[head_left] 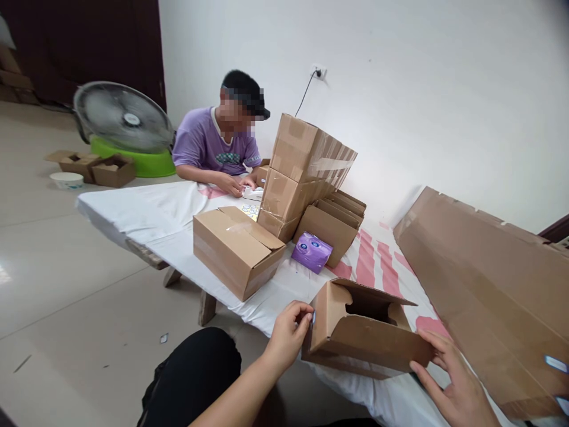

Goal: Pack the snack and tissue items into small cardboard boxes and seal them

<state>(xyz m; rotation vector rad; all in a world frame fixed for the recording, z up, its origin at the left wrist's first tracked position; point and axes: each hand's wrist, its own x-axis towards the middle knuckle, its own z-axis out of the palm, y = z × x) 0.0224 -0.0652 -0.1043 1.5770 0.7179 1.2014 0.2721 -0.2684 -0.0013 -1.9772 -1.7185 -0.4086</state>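
Head view, items as seen from nearest to farthest.

- Open carton (364, 338): small, brown, top flaps raised. It lies on the near edge of the cloth-covered low table (146, 210), between the two hands.
- Left hand (288, 335): thumb and fingers pinched on the carton's left end wall.
- Right hand (453, 379): fingers spread and slack, tips touching the carton's lower right corner. Nothing is clasped.
- Knee in black trousers (195, 367): below the left forearm, off the table edge.
- Large cardboard sheet (484, 279): flat and taped, lying slanted along the right side, just beside the right hand.
- Purple packet (312, 251): on the cloth behind the open carton, resting against the flat cartons.
- Flat cartons (333, 222): a folded batch, leaning in a row.
- Sealed box (237, 249): taped shut, left of the packet.
- Box stack (302, 172): taped boxes piled behind the sealed box, the top one tilted.
- Co-worker (208, 145): purple shirt and dark cap, seated at the far end. Both of the co-worker's hands are on a small white item; what it is cannot be told.
- Floor fan (123, 115): on a green base, behind the co-worker.
- Two small boxes (113, 170): open, on the floor by the fan.
- White bowl (66, 179): on the floor near the small boxes.
- Wall socket (318, 72): plug and cord in place.
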